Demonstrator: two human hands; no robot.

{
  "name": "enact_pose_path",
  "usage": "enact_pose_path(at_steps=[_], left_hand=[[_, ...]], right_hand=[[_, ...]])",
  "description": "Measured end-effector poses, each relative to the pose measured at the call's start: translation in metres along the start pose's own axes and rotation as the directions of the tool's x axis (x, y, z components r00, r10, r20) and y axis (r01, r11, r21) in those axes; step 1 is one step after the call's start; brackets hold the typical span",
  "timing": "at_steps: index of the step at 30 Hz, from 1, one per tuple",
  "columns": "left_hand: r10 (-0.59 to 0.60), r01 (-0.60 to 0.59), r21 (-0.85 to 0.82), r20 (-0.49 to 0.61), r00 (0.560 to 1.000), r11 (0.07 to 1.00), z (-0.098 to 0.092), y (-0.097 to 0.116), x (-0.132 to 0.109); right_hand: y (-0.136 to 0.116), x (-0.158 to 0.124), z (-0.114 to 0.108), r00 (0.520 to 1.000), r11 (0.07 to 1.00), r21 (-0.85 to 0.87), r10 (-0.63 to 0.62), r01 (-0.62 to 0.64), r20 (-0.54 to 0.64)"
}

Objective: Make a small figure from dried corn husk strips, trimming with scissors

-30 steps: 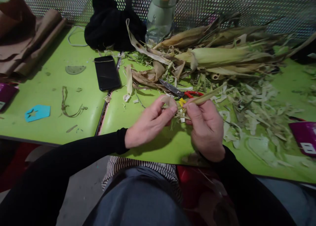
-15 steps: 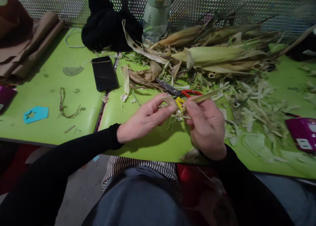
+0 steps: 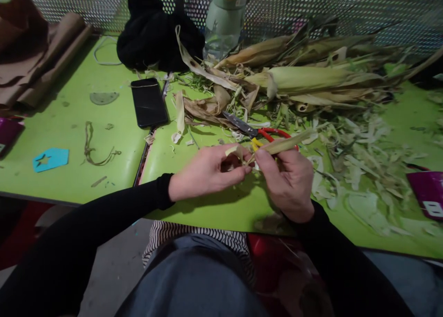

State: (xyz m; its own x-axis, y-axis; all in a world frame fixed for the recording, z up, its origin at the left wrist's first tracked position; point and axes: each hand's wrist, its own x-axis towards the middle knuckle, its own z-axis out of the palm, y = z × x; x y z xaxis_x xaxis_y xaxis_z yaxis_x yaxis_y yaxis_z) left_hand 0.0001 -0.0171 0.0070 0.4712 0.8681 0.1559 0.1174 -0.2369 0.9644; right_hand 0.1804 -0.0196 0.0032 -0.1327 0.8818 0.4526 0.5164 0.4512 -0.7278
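Both my hands work a pale strip of corn husk [image 3: 284, 144] just above the green table [image 3: 114, 155]. My left hand [image 3: 207, 171] is closed, pinching the curled end of the husk between thumb and fingers. My right hand [image 3: 287, 178] is closed on the strip's longer part, which sticks out to the right. The two hands touch at the fingertips. Red-handled scissors [image 3: 258, 131] lie on the table right behind them.
A heap of corn husks and ears [image 3: 301, 77] fills the back right, with cut scraps [image 3: 360, 160] scattered to the right. A black phone [image 3: 148, 102], a black bag [image 3: 155, 35], a green bottle [image 3: 224, 17], a blue star-cut piece [image 3: 51, 158] and purple boxes [image 3: 427, 192] are also there.
My hands have drawn closer together and the left fingers have closed tighter round the curled end of the husk. The view shifted slightly.
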Motion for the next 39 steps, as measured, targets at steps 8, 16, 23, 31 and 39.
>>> enact_pose_path(at_steps=[8, 16, 23, 31, 39], left_hand=[[0.024, -0.024, 0.033, -0.015, 1.0, 0.999, 0.008, 0.004, -0.007], [-0.056, 0.057, -0.106, 0.014, 0.998, 0.993, 0.007, -0.001, -0.003], [-0.185, 0.152, -0.376, -0.053, 0.981, 0.914, -0.003, -0.018, 0.011], [-0.188, 0.181, -0.276, 0.001, 0.982, 0.944, -0.004, -0.008, 0.008], [-0.152, 0.142, -0.251, -0.022, 0.988, 0.957, -0.004, 0.01, 0.002]], right_hand=[[0.008, -0.001, 0.004, 0.966, 0.907, 0.335, 0.254, -0.256, 0.052], [0.008, 0.009, -0.006, 0.958, 0.943, 0.232, 0.189, -0.238, 0.214], [0.007, 0.009, -0.004, 0.934, 0.997, 0.002, 0.071, -0.077, 0.349], [0.002, 0.009, -0.005, 0.935, 0.981, 0.11, 0.113, -0.158, 0.335], [-0.006, -0.002, -0.009, 0.941, 0.945, 0.247, 0.131, -0.214, 0.313]])
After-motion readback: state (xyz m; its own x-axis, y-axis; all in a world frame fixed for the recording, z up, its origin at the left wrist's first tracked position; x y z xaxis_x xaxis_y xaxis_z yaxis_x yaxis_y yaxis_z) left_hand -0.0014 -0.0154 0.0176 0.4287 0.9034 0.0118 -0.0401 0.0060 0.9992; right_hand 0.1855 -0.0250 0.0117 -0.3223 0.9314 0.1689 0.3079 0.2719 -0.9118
